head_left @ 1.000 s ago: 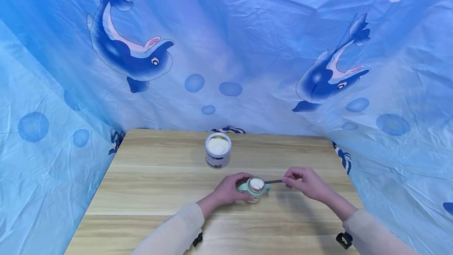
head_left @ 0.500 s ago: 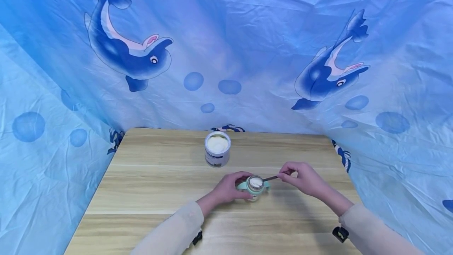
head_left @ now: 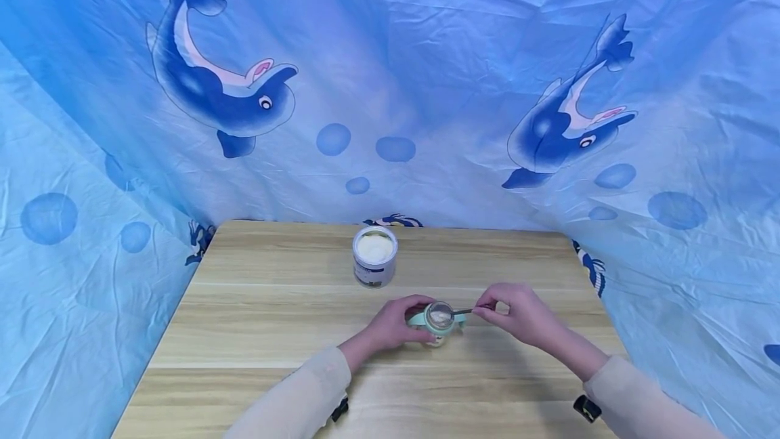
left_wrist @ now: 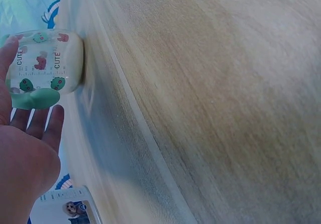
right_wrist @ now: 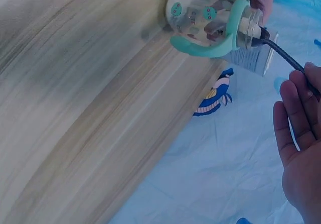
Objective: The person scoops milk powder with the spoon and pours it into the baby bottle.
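A clear baby bottle with mint-green handles (head_left: 437,340) stands upright on the table, its cap off and its mouth facing up. My left hand (head_left: 393,325) grips its left side, fingers behind and thumb in front. Printed figures and the word CUTE show on the bottle (left_wrist: 42,58) in the left wrist view. My right hand (head_left: 518,314) pinches the handle of a dark spoon (head_left: 464,311). The spoon's head is in the bottle's mouth, with some white powder there. From the right wrist view, the spoon (right_wrist: 287,58) slants into the neck; its tip is hard to make out.
An open can of white powder (head_left: 374,274) stands behind the bottle, toward the table's back edge. The wooden table (head_left: 274,290) meets a blue dolphin-print cloth (head_left: 451,120) at the back and sides.
The white heap at the bottle's mouth has shrunk. My right hand rose, tilting the spoon, then came down a little and shifted left. My left hand keeps its grip on the bottle.
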Demonstrator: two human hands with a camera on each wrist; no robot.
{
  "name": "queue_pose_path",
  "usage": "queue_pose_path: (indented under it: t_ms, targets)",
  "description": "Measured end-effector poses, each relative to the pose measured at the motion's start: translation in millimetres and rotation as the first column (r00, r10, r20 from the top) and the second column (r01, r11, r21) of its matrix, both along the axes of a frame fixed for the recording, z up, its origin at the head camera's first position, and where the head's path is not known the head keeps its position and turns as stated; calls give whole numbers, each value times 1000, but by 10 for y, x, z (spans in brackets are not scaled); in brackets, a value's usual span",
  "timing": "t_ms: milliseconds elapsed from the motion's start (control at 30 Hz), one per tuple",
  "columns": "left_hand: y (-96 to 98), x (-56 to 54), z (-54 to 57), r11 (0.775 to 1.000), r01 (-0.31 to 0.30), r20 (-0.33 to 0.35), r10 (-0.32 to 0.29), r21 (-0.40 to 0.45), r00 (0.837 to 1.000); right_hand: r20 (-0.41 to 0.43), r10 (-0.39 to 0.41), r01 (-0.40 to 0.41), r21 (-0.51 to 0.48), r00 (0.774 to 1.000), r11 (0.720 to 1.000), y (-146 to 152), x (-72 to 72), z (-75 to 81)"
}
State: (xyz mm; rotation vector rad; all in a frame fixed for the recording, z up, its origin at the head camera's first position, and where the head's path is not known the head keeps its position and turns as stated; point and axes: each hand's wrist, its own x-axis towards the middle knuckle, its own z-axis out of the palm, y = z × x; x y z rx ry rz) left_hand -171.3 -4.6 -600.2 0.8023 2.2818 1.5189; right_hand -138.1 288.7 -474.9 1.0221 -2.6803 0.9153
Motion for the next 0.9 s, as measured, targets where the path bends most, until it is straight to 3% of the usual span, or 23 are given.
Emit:
queue_pose_path:
  t_ms: [200, 533, 600, 700, 800, 900]
  targets:
    - [-1, -8, 6, 1000, -13, -2, 13, -14, 1000, -178, 77, -67, 61, 981, 996, 5, -12, 12]
    - [-5, -8, -8, 1000, -12, 1, 12, -5, 1000, -296, 216, -163, 194, 931, 967, 23, -59, 121]
    - [-4, -1, -7, 1000, -16, 9, 16, 0, 1000, -287, 229, -174, 205, 930, 963, 26, -76, 143]
    - [-3, 4, -1, 1000, -17, 16, 17, 6, 1000, -236, 212, -167, 198, 948, 966, 35, -104, 166]
    - [-3, 4, 5, 1000, -14, 9, 14, 9, 1000, -136, 174, -149, 177, 975, 973, 44, -133, 178]
    - [1, 0, 7, 1000, -8, 6, 8, 2, 1000, -42, 151, -142, 166, 988, 976, 55, -159, 185]
